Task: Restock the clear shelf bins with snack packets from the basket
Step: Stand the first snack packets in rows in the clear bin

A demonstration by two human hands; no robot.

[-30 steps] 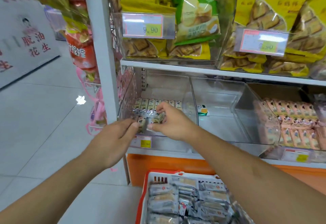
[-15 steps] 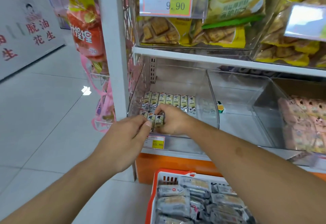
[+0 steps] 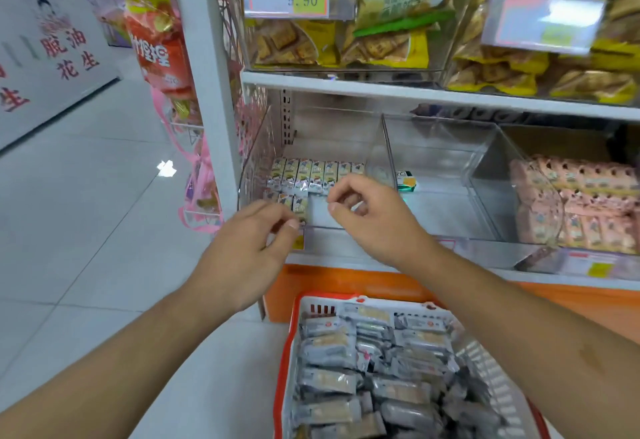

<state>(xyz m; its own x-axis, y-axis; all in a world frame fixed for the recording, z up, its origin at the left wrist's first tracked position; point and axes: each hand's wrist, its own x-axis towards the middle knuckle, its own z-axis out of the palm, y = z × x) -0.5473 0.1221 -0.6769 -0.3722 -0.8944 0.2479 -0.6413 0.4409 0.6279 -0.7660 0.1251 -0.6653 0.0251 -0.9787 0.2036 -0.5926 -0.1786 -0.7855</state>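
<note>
Head view shows your hands, left hand (image 3: 249, 248) and right hand (image 3: 367, 217), at the front lip of the clear bin (image 3: 346, 148), fingers loosely curled and holding nothing. Inside that bin, snack packets (image 3: 311, 175) line the back row and start a front row. Below the bin, the basket (image 3: 363, 369) sits full. Placing seems finished; next, reach down for more packets.
</note>
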